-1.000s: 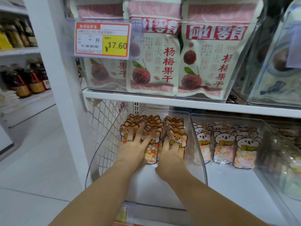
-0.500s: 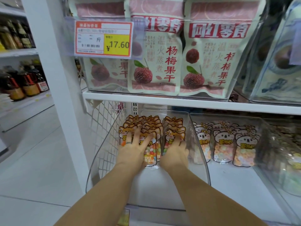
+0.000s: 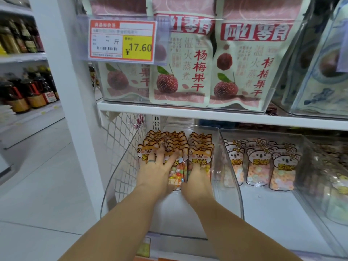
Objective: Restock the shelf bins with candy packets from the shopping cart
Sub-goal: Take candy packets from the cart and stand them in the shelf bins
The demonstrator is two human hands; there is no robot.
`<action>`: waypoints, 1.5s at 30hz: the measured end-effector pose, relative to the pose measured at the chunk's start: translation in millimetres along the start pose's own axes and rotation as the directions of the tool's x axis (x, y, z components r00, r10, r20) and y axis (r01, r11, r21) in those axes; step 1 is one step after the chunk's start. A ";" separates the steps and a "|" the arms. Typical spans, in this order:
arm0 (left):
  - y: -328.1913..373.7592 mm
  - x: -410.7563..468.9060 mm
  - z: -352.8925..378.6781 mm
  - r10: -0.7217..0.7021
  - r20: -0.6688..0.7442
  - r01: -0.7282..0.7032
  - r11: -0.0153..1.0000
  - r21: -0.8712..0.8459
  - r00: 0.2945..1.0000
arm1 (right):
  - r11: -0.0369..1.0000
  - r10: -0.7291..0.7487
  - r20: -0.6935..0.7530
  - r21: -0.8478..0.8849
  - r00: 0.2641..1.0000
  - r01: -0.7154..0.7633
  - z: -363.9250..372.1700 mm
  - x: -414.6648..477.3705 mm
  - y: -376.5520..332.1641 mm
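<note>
Several orange fox-shaped candy packets (image 3: 200, 147) stand in rows inside a clear plastic shelf bin (image 3: 230, 178) on the lower shelf. My left hand (image 3: 156, 170) lies flat against the front of the left rows with its fingers spread; a ring is on one finger. My right hand (image 3: 197, 178) presses against the front packet of the right row, its fingertips hidden behind the packet's lower part. Coloured candies (image 3: 176, 173) show between the two hands. The shopping cart is out of view.
A second clear bin (image 3: 301, 144) to the right holds white koala candy packets (image 3: 256, 166). The shelf above carries bayberry snack pouches (image 3: 180, 63) and a price tag (image 3: 122, 40) reading 17.60. A white upright (image 3: 62, 91) and wire mesh (image 3: 120, 147) stand left; bottles (image 3: 28, 91) line a far shelf.
Both hands have slid a little deeper into the bin, pushing the fox packets back and more upright. The view has shifted slightly closer.
</note>
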State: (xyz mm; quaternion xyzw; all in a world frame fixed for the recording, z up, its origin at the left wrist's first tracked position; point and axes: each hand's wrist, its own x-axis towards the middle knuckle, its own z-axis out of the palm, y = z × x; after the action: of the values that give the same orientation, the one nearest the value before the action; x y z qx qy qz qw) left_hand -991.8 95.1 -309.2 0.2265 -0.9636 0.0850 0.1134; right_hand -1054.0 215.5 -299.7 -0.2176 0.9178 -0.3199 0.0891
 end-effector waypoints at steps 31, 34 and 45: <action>13.1 9.2 -6.3 0.073 -0.022 -0.073 0.997 0.004 0.997 | 0.974 0.110 -0.044 0.203 0.993 -0.099 -0.6 7.2 -2.1; 13.8 8.1 -7.9 0.055 -0.004 -0.055 0.998 0.044 0.998 | 0.978 0.112 -0.025 0.177 0.993 -0.106 -0.2 8.9 1.3; 0.9 -2.0 -17.4 0.029 0.068 -0.032 0.999 0.037 0.997 | 0.973 0.095 0.043 0.206 0.995 -0.102 -5.4 0.1 -3.6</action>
State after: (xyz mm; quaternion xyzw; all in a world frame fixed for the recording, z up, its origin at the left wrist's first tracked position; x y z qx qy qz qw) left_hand -987.4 100.5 -293.1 0.2167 -0.9684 0.0975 0.0754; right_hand -1054.5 215.9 -293.3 -0.1666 0.8874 -0.4058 0.1420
